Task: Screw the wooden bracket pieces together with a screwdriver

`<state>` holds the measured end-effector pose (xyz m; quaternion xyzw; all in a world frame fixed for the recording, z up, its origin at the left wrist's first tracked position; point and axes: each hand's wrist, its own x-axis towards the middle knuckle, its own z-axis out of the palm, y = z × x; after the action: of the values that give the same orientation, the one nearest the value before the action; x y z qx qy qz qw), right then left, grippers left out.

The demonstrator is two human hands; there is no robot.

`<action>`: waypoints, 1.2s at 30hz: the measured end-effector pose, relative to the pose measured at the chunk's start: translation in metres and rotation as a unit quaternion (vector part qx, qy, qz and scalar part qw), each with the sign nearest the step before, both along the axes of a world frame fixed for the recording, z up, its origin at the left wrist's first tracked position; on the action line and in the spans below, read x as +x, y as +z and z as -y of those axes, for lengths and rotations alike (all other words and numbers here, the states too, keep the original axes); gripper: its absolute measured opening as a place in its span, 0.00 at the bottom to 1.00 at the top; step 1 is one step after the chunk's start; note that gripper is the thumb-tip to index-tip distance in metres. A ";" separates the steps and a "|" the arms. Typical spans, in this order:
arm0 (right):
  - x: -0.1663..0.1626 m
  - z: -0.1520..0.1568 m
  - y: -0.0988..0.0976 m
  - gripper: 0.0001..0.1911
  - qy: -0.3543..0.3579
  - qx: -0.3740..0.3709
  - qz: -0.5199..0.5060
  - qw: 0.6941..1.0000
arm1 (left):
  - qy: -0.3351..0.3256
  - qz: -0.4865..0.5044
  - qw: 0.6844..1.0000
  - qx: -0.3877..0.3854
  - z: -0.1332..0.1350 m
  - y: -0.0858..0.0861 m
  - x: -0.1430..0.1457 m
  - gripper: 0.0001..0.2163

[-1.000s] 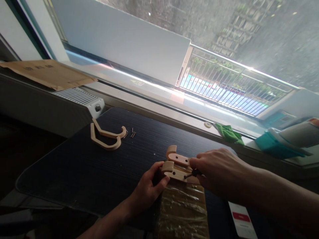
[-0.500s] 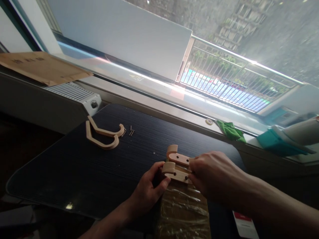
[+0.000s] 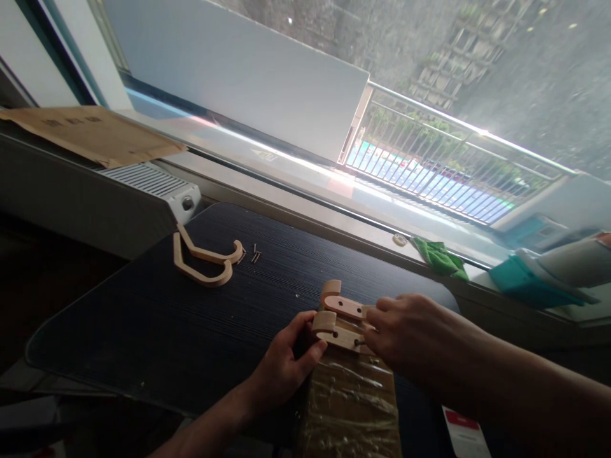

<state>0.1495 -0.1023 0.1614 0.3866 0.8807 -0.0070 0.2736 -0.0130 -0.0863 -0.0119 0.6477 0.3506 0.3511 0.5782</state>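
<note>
Wooden near hook and far hook lie on the box, at five o'clock. The left hand pinches the near hook's curled end; the right hand is closed around a mostly hidden tool.

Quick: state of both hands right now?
Left hand: closed around the near wooden hook's curved end, thumb against it; some fingers hidden.
Right hand: closed on a thin tool, mostly hidden, its tip at a hole in that hook.

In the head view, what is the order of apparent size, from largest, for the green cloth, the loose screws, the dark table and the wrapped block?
1. Dark table
2. Wrapped block
3. Green cloth
4. Loose screws
</note>
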 end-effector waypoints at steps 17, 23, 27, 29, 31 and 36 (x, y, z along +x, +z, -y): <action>0.011 -0.002 -0.005 0.10 -0.302 0.016 -0.032 0.953 | 0.000 0.001 1.000 0.001 -0.001 0.001 0.000 0.12; 0.005 -0.003 0.005 0.05 -0.163 0.017 -0.025 0.986 | -0.008 0.004 1.000 0.004 -0.001 0.000 -0.001 0.12; 0.006 0.000 -0.003 0.06 -0.035 0.021 -0.028 0.999 | -0.006 0.001 1.000 -0.004 0.000 -0.001 0.000 0.12; 0.007 0.002 -0.010 0.06 -0.009 0.036 -0.031 0.999 | -0.006 0.002 1.000 -0.008 0.000 -0.002 0.000 0.12; 0.008 0.003 -0.015 0.07 -0.023 0.038 -0.045 0.998 | -0.008 0.000 1.000 -0.010 0.000 -0.005 0.000 0.12; 0.008 0.004 -0.015 0.11 -0.187 0.003 -0.061 0.980 | -0.009 -0.002 1.000 -0.014 -0.001 -0.005 0.001 0.13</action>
<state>0.1579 -0.1063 0.1469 0.5447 0.8076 -0.0788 0.2118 -0.0122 -0.0858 -0.0172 0.6430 0.3507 0.3399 0.5899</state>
